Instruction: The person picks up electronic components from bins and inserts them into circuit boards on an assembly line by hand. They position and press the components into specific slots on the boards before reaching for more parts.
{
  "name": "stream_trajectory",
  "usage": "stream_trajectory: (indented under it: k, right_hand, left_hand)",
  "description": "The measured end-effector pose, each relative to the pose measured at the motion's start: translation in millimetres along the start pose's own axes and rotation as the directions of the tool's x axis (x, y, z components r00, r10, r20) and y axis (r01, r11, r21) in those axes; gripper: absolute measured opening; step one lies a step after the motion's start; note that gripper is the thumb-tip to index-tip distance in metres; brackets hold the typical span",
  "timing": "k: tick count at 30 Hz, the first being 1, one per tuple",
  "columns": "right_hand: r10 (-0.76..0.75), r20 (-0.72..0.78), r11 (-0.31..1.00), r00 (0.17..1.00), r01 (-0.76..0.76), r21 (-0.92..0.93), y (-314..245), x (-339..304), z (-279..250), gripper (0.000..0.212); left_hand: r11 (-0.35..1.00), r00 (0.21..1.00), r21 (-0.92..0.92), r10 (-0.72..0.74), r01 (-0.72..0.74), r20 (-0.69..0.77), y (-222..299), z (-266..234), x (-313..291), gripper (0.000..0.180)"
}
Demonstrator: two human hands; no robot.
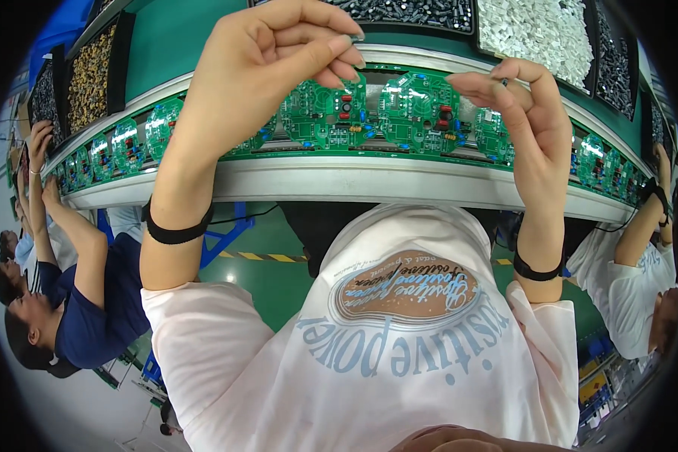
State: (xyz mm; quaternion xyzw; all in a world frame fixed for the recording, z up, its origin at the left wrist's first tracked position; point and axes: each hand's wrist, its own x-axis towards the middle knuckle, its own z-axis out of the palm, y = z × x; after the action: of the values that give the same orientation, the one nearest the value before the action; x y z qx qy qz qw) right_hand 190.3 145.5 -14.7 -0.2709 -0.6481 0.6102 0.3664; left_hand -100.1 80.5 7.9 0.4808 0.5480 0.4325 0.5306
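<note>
Closest, at 6 o'clock, is the person's white shirt (399,377). Next, a long pale rail (354,181) runs across under 12 o'clock. Just past it, green boards (407,113) sit in a row that bends from 9 over 12 to 3 o'clock, with little red, blue and black parts on them. The left hand (267,64) is up at 11 o'clock, above the boards. Its grip is narrow and pinches a tiny part (356,38), too small to name. The right hand (536,113) is at 2 o'clock, above the boards. Its grip is narrow too, with a tiny dark bit (505,83) by the fingertips; I cannot tell if it is held. Farther off are yellow-brown parts (92,79) in a bin at 10 o'clock and white pieces (535,38) between 1 and 2 o'clock.
</note>
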Motion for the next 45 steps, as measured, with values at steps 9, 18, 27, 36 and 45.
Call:
stream_trajectory:
  k: [9, 18, 27, 36, 45]
  right_hand:
    - [-0.078, -0.006, 0.916, 0.997, 0.069, -0.396, 5, -6, -8, 0.013]
    - [-0.033, -0.081, 0.993, 0.996, 0.024, -0.112, 15, -8, -8, 0.016]
    - [-0.022, -0.072, 0.995, 0.997, 0.014, -0.101, 19, -9, -7, 0.017]
    - [0.184, -0.086, 0.981, 0.979, -0.188, -0.051, 25, -6, -18, 0.021]
    - [0.017, -0.090, 0.985, 0.996, -0.032, -0.170, 25, -4, -14, 0.021]
  left_hand:
    - [0.701, 0.981, 0.706, 0.187, -0.101, -0.046, -17, 3, -26, 0.010]
    - [0.433, 0.933, 0.875, 0.355, -0.217, 0.056, -26, 10, -23, 0.011]
    - [0.493, 0.928, 0.847, 0.374, -0.196, -0.002, -31, 16, -25, 0.007]
    - [0.502, 0.900, 0.829, 0.436, -0.246, 0.002, -34, 16, -22, 0.007]
    - [0.589, 0.956, 0.785, 0.293, -0.193, 0.015, -21, 15, -15, 0.008]
